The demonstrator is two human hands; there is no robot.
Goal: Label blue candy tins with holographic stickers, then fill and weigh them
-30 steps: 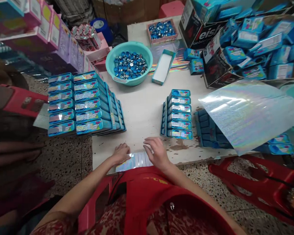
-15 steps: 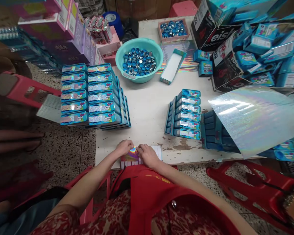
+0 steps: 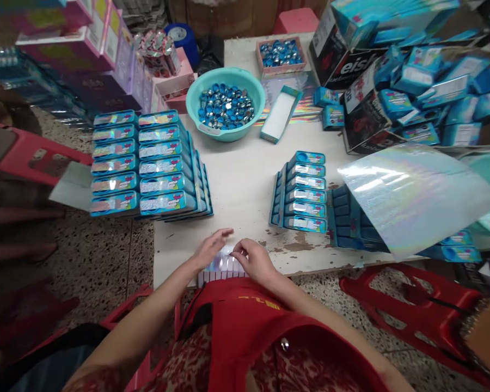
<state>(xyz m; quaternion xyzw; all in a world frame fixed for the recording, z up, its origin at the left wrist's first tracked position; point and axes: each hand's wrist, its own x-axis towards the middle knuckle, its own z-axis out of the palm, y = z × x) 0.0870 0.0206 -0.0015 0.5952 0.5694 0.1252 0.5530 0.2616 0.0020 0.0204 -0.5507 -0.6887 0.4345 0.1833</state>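
So the shiny sheet is lying at the near table edge, right by the person's apron. Looks like a fiddly fingertip step. Right hand has thumb and fingertips pinched together at it, can't tell if they've caught anything; left hand is loosely open just beside. I'd say the next move calls for a light pinch and a steady sheet. Blue box stacks sit farther out either side, basin beyond.
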